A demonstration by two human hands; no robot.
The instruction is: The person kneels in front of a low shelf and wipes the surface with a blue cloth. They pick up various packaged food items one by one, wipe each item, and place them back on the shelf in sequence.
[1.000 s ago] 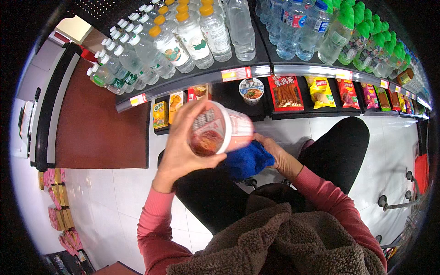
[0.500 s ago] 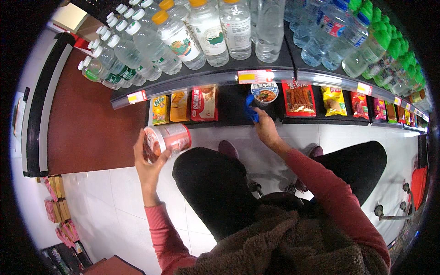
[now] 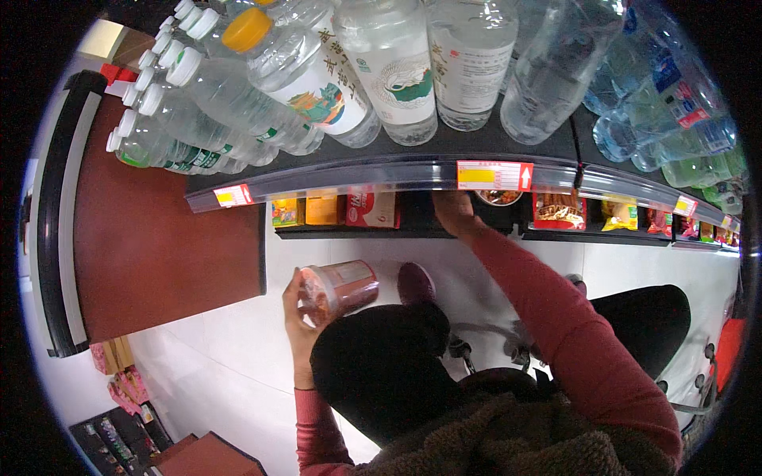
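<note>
A red instant noodle cup with a pale lid [image 3: 349, 287] lies tipped on its side in my left hand [image 3: 297, 329], low in front of the shelf and just above my knee. My fingers are wrapped round its lid end. Under the upper shelf's edge my right hand [image 3: 456, 213] reaches into a gap on the lower shelf. Its fingers are hidden by that edge, and no blue cloth shows there now. Right beside it stands a noodle bowl [image 3: 502, 197], partly covered by the price rail. Left of the gap is a red and white box [image 3: 373, 210].
Clear water bottles [image 3: 397, 87] crowd the upper shelf above my hands, behind a price rail [image 3: 381, 176]. Snack packets [image 3: 559, 211] line the lower shelf to the right. A brown panel [image 3: 167, 214] closes off the left side. My knees are close to the shelf.
My view has come nearer to the shelf. My right hand has gone deeper under the upper shelf, and the blue cloth it held is out of sight. The noodle cup remains in my left hand.
</note>
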